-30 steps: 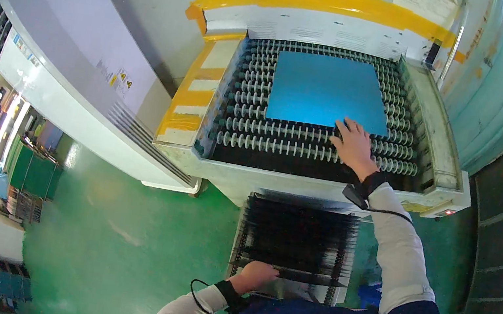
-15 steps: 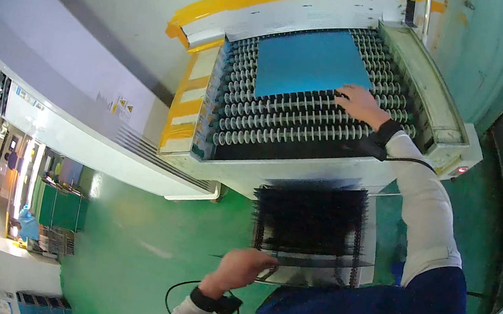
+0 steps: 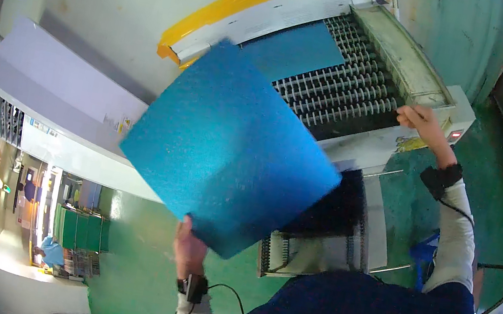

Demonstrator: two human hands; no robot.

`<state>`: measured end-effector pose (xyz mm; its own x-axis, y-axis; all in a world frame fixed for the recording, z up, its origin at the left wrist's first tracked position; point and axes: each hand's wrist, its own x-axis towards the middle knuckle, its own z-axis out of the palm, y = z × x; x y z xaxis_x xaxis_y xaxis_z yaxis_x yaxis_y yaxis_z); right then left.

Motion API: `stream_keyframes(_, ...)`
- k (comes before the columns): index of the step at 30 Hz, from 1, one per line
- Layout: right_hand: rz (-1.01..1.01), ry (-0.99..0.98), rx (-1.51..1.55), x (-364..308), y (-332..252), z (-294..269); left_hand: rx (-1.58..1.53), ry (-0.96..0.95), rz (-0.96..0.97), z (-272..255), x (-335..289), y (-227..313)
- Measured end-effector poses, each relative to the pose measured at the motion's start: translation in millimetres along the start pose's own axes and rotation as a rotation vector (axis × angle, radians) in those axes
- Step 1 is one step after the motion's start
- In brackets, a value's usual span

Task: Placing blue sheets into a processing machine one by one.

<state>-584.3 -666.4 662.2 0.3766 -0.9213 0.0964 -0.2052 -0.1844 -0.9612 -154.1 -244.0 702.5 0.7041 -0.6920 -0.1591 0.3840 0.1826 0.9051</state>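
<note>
A square blue panel (image 3: 233,147) is held up at a slant, with my left hand (image 3: 190,246) gripping its lower left edge. It hides part of the roller machine and the black rack behind it. My right hand (image 3: 418,120) is apart from the panel, above the right front of the rollers; its fingers are curled in, and I see nothing between them. A second blue panel (image 3: 299,48) lies flat on the rows of white-disc rollers (image 3: 347,103), toward their far side.
Below the machine stands a black slotted rack (image 3: 349,210) on a pale base. A long white cabinet (image 3: 71,80) runs along the left. The machine's right side rail (image 3: 408,53) lies beyond my right hand. A blue stool-like thing (image 3: 425,252) stands near my right arm.
My left hand has risen from beside the rack, now holding up a blue panel. My right hand has left the panel on the rollers and moved right. That panel has shifted farther back.
</note>
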Motion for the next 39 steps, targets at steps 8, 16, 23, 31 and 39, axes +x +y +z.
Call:
stream_keyframes(8, 0.109, 0.016, 0.15, -83.3, 47.2, -21.8, -0.226, -0.291, -0.423, 60.1, 9.2, -111.7)
stream_keyframes(16, 0.328, 0.281, 0.321, -122.3, 111.3, -61.7, -0.274, -0.156, -0.497, 107.9, 27.9, -151.4)
stream_keyframes(23, 0.42, 0.493, 0.44, -115.4, 188.1, -83.5, -0.197, -0.258, -0.511, 132.9, 63.5, -174.5)
stream_keyframes(31, 0.397, 0.538, 0.495, -85.9, 290.5, -121.9, -0.11, -0.307, -0.569, 163.3, 91.9, -175.7)
stream_keyframes(39, 0.591, 0.837, 0.772, -57.1, 306.6, -123.0, -0.087, -0.298, -0.588, 171.0, 116.6, -180.3)
